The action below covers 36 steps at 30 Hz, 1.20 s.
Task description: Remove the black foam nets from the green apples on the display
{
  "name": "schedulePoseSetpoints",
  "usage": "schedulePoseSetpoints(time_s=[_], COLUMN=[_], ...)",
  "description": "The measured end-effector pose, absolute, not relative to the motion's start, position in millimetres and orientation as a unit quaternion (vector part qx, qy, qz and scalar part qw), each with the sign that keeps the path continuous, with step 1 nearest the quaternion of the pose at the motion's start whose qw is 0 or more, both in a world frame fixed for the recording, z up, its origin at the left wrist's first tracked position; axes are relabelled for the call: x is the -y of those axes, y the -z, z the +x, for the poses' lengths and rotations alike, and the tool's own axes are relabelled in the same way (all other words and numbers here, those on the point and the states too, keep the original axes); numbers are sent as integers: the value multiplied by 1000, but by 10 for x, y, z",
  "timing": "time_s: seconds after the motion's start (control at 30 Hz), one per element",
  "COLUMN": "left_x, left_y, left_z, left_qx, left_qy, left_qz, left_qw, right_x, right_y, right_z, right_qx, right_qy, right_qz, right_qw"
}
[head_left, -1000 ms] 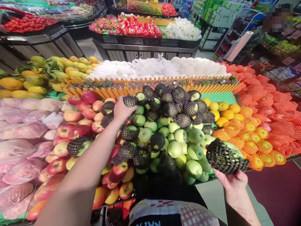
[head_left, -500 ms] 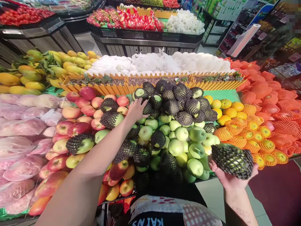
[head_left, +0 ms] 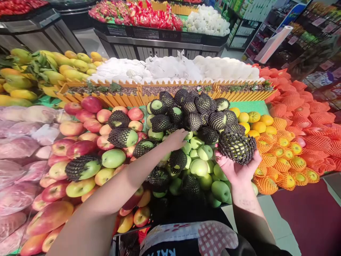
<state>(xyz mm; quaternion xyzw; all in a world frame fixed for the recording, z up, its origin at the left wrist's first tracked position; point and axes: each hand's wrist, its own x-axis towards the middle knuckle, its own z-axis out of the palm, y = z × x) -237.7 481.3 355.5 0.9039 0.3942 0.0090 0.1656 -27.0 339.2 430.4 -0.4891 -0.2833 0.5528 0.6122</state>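
Observation:
My right hand holds up a green apple in a black foam net, cupped from below with the palm turned up, over the right side of the display. Farther left, my left hand reaches across the pile, palm down over the green apples, its fingers stretched forward and nothing visible in them. Its thumb and palm side are hidden. Just beyond it sit several netted green apples. Another netted apple lies below my left wrist.
Red apples and bagged pink fruit lie left. Oranges and red-netted fruit are right. A low orange picket planter runs behind, with white-wrapped fruit beyond it.
My right hand has brought the netted apple left and up, over the pile. My left hand has moved right and slightly nearer, from the netted apples to the green apples. The view has shifted slightly.

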Motion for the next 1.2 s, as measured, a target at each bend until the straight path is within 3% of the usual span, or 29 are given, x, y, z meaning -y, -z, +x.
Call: schedulePoseSetpoints(time_s=[0.3, 0.6, 0.87, 1.2], left_x=[-4807, -5073, -4995, -5244], left_y=[-3286, -3456, -3300, -3408], left_z=[-1758, -2040, -1988, -2405], left_qx=[-372, -263, -262, -195], left_qy=[66, 111, 134, 116], left_qz=[920, 956, 956, 974], left_qw=[106, 69, -5, -5], right_x=[-2884, -2575, -2626, -2336], right_y=[-4127, -4089, -4153, -4138], right_z=[263, 575, 543, 796], right_qx=[280, 267, 171, 144], right_qy=[-461, -436, -472, -466], right_qz=[-580, -570, -447, -422], right_qw=[610, 643, 740, 764])
